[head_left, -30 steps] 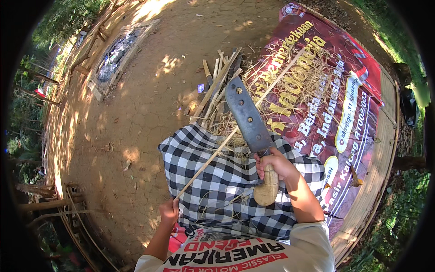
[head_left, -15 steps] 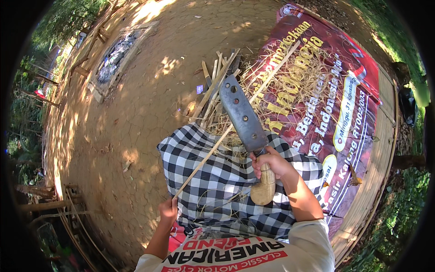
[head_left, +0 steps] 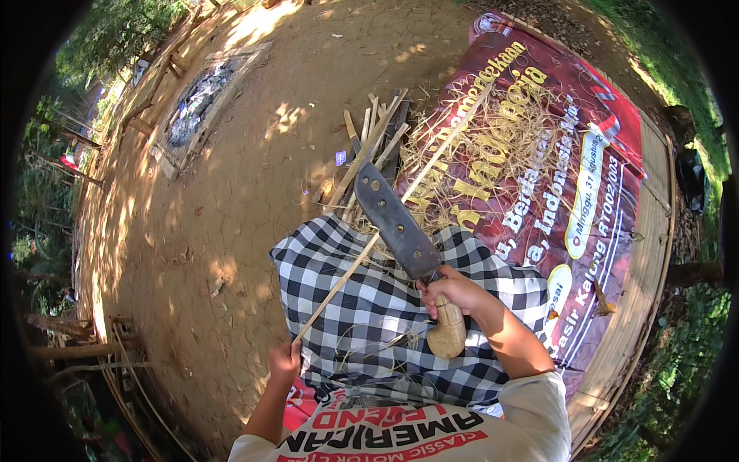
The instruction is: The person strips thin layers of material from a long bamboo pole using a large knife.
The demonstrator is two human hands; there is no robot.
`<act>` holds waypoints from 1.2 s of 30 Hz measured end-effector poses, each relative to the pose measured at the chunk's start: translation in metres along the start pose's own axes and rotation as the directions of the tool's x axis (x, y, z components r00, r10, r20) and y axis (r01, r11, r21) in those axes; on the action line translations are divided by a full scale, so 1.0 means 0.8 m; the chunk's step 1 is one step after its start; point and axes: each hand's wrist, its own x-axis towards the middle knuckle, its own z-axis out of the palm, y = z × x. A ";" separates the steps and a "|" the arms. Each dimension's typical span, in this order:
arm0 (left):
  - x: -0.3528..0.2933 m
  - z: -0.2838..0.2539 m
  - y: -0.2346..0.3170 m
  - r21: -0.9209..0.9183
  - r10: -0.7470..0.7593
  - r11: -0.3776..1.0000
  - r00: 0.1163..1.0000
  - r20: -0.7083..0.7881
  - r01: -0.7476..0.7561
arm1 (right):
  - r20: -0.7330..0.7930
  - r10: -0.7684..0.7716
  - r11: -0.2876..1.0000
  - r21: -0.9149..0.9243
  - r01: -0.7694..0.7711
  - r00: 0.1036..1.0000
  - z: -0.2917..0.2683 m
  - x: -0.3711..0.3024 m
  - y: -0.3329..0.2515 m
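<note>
Mid-shaving: right hand (head_left: 454, 292) clenched around wooden-handled machete (head_left: 400, 231), left hand (head_left: 285, 362) pinching thin bamboo strip (head_left: 385, 231) running toward 1 o'clock. Heap of shavings (head_left: 493, 146) at 1 o'clock already made; unworked bamboo sticks (head_left: 369, 146) at 12 o'clock waiting.

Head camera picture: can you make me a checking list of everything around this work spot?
Surface: bare brown dirt ground; red printed banner spread on it.
Job's things: long thin bamboo strip; big wooden-handled steel machete laid against it; black-and-white checked cloth over the lap.
Clutter: split bamboo sticks, pale shavings.
Grippers: left hand holds the strip's end; right hand grips the machete.
Cables: nothing seen.
Surroundings: ash pit, trees.
</note>
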 end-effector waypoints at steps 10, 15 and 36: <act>0.001 -0.009 0.008 0.044 0.070 0.997 0.996 -0.047 -0.068 | -0.003 0.021 1.000 0.009 -0.021 1.000 0.007 -0.005 0.009; 0.004 0.010 0.002 0.082 0.132 0.988 0.990 -0.054 -0.128 | -0.016 -0.096 0.974 0.205 0.097 0.995 -0.002 -0.014 -0.021; 0.006 0.011 0.001 0.008 0.091 0.996 0.994 -0.059 -0.091 | 0.047 0.024 0.999 0.023 -0.025 0.999 0.013 -0.007 0.011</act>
